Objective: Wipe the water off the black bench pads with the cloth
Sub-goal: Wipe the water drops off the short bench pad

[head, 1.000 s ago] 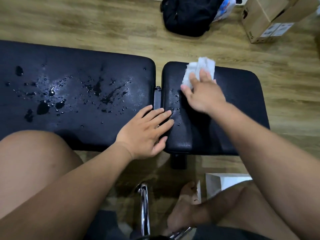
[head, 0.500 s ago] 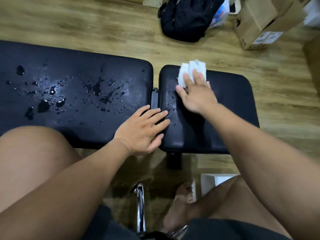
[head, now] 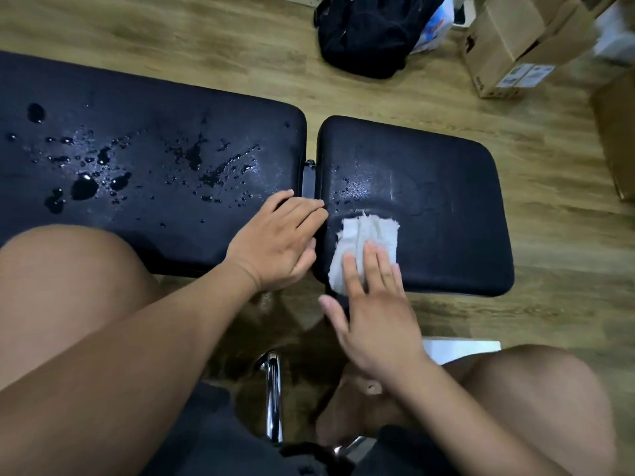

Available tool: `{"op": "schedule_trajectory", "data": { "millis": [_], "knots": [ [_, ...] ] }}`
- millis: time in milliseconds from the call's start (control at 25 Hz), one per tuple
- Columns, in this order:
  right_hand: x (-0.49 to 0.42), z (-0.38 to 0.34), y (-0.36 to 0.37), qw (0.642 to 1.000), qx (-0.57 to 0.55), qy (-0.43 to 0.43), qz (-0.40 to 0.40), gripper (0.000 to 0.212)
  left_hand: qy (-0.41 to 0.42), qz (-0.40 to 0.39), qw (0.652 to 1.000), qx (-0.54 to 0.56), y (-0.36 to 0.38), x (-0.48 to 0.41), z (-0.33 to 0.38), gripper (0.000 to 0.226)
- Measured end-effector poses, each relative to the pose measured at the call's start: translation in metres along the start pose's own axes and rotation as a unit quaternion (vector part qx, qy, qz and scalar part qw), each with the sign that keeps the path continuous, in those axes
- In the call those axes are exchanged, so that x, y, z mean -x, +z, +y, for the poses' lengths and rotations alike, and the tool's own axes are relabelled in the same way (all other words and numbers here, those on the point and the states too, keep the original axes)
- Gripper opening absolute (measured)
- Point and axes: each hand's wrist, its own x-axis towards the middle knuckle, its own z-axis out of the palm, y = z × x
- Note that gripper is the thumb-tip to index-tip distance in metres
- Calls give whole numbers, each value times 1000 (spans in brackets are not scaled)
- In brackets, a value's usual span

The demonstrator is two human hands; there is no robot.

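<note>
So, two black pads, one white cloth [head: 364, 242]. Long pad [head: 154, 166] is covered in droplets, short pad [head: 429, 207] has a few near its left edge. Right hand [head: 374, 317] is flat, fingers spread, pressing the cloth at the short pad's near-left corner. Left hand [head: 275, 245] lies open, palm down across the gap, holding nothing.

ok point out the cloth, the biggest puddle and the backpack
cloth [head: 372, 231], head view, on its bare upper part above the fingers
biggest puddle [head: 83, 187], head view, on its middle, on the long pad
backpack [head: 367, 32], head view, on its black body
</note>
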Motion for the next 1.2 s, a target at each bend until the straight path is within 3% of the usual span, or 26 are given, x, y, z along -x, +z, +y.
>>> {"op": "schedule_trajectory", "data": {
  "millis": [320,520,640,800,960,1080,1200],
  "knots": [
    [-172,18,-59,998,13,-32,-51,74,-34,21,999,33,3,-3,0,58],
    [-239,22,-83,999,-19,-22,-24,56,-23,15,999,17,1,-4,0,53],
    [-217,19,-69,997,-72,-23,25,50,-34,27,999,24,2,-4,1,48],
    [-112,10,-27,988,-126,-62,66,55,-49,57,995,61,0,-2,-1,42],
    [-18,2,3,989,-93,-90,73,54,-60,74,993,73,0,-1,-2,39],
    [-22,4,0,994,4,-87,63,53,-79,81,990,79,-1,-1,-1,39],
    [-69,-2,-20,996,32,-66,42,58,-92,85,989,73,-2,-2,-1,36]
  ]
}}
